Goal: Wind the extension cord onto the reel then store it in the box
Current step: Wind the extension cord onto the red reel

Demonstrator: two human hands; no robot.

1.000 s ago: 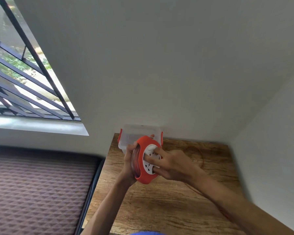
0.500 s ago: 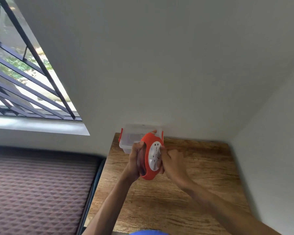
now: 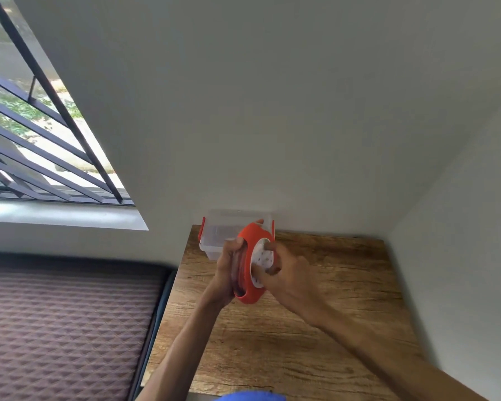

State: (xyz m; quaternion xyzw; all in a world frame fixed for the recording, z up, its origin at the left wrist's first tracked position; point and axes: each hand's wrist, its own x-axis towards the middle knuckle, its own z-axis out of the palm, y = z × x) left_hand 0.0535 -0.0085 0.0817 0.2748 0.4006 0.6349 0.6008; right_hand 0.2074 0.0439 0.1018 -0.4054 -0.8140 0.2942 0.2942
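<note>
I hold an orange cord reel (image 3: 250, 266) with a white socket face upright above the wooden table (image 3: 324, 319). My left hand (image 3: 225, 273) grips its left side, where red cord is wound in the groove. My right hand (image 3: 287, 277) presses on the white socket face, fingers curled onto it. A clear plastic box (image 3: 214, 241) with orange latches stands open behind the reel, against the wall at the table's far left corner. No loose cord shows on the table.
White walls close the table in at the back and on the right. A dark patterned mattress (image 3: 64, 328) lies to the left of the table. A barred window (image 3: 41, 140) is at upper left.
The reel has turned edge-on to me, and my right hand has shifted round on the socket face. The loop of loose cord seen on the table one second ago is gone from view.
</note>
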